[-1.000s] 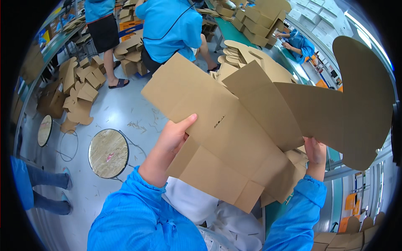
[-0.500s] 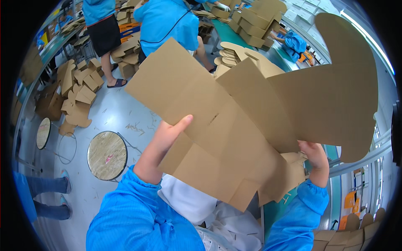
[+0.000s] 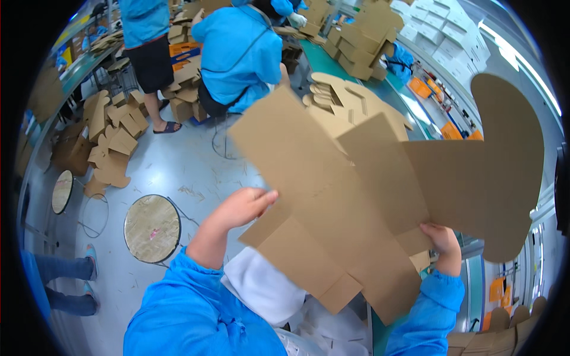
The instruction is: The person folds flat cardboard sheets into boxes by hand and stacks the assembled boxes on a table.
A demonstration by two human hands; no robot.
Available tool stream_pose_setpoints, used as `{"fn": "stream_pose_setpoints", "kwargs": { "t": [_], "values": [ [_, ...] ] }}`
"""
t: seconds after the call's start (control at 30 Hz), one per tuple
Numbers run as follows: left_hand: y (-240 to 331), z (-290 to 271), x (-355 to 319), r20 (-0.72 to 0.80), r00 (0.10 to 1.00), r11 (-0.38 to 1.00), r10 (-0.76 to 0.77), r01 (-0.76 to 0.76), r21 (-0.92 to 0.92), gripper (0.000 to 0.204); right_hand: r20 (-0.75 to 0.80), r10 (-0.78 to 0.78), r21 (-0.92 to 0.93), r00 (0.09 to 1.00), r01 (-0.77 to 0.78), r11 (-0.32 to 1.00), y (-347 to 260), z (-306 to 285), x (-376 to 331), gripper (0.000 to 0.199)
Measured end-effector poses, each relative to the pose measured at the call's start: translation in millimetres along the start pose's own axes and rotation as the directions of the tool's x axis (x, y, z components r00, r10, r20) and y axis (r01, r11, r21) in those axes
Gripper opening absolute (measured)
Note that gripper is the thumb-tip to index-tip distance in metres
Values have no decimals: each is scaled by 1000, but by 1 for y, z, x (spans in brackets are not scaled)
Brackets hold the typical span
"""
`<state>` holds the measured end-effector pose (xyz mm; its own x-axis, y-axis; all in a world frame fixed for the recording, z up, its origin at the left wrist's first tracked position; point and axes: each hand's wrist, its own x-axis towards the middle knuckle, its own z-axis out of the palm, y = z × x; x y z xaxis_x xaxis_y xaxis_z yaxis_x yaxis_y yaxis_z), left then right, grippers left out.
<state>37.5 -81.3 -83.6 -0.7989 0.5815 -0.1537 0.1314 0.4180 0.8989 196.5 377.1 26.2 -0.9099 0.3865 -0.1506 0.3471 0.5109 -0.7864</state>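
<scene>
A large die-cut cardboard box blank [image 3: 332, 207] is held up in front of me, partly unfolded, with creased panels and a big rounded flap at its right. My left hand [image 3: 242, 207] pinches its left edge, thumb on the near face. Lower right, my right hand [image 3: 442, 238] grips the edge beneath the rounded flap, thumb on top and the other fingers hidden behind the board. Behind the blank, a pile of flat cardboard blanks [image 3: 380, 107] lies on the green-topped workbench [image 3: 320, 59].
Left of me stands a round stool [image 3: 152, 228], a second stool [image 3: 62, 191] beyond it. Cardboard pieces [image 3: 113, 157] are heaped on the floor [image 3: 172, 172]. Co-workers in blue [image 3: 240, 56] are at the far benches. Orange bins [image 3: 420, 87] sit at the right.
The blank has moved down and right in view, and its lower right panel now spreads flatter. Both hands keep their hold. The co-worker ahead has shifted, showing the legs of a seat.
</scene>
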Motion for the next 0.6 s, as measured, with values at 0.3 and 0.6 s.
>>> {"fn": "stream_pose_setpoints", "kwargs": {
  "t": [0.3, 0.6],
  "values": [
    [124, -24, 8, -445, 411, 605, 796, -585, 541, 69, -27, -78, -388, 997, 62, 920, -21, -15, -29, 31],
    [115, 56, 88, -298, 765, 775, 570, -622, -115, 25, -494, -265, -239, 828, 164, 957, 5, -4, -31, 29]
  ]
}}
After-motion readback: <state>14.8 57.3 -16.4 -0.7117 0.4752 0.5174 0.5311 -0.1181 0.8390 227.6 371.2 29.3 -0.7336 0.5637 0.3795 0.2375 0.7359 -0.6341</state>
